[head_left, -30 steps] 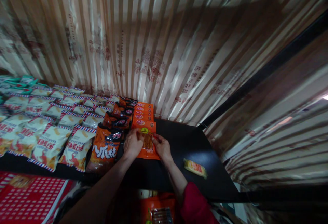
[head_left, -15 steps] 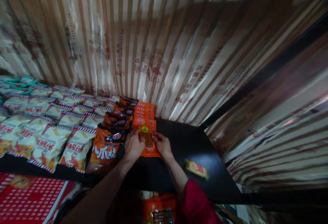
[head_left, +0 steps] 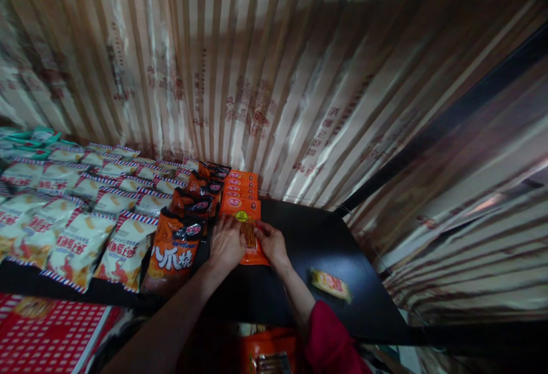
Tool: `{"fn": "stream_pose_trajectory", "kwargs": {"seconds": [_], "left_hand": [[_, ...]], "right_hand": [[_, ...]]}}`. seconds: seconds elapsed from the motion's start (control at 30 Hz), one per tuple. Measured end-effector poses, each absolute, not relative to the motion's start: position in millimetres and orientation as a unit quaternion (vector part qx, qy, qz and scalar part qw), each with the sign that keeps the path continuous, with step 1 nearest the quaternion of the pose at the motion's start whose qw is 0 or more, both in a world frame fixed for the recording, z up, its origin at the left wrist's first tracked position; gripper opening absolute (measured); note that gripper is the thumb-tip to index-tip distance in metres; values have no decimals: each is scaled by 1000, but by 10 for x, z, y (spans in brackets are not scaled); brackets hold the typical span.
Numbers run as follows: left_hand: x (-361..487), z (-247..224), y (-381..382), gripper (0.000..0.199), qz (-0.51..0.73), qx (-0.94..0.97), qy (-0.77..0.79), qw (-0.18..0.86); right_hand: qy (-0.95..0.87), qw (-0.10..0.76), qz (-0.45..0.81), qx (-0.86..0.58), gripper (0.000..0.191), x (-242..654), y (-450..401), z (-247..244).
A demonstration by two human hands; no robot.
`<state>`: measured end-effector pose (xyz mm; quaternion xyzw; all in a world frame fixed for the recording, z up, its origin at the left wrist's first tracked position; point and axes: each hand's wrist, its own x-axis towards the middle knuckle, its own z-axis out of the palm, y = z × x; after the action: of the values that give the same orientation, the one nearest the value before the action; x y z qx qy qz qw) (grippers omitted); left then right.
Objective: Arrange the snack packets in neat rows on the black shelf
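Note:
An orange snack packet (head_left: 253,255) with a clear window showing brown strips lies on the black shelf, at the front of a column of matching orange packets (head_left: 242,179). My left hand (head_left: 228,242) grips its left edge, the thumb lying on the front and some fingers out of sight. At the right edge, my right hand (head_left: 271,244) pinches the packet between thumb and fingers. Close to my left hand stands an orange and black snack bag (head_left: 173,251), with several more of its kind behind it.
Rows of white snack bags (head_left: 124,248) fill the shelf's left side. A small yellow wrapped snack (head_left: 330,284) lies on the black shelf (head_left: 308,237) at right. Below are a red checked box (head_left: 47,328) and another orange packet (head_left: 270,348). A striped curtain (head_left: 257,77) hangs behind.
My left hand has shifted slightly down and right along the packet, its fingers now stretched more along the left edge. The right hand keeps its place, and the packet has barely moved.

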<state>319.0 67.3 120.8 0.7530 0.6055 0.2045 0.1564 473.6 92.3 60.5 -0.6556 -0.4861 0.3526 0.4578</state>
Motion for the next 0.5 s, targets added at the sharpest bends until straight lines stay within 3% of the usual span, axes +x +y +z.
{"fn": "stream_pose_trajectory", "kwargs": {"seconds": [0.5], "left_hand": [[3304,1108,892,42,229,776,569,147]], "right_hand": [[-508,456,340,-646,33,4732,908,657]]}}
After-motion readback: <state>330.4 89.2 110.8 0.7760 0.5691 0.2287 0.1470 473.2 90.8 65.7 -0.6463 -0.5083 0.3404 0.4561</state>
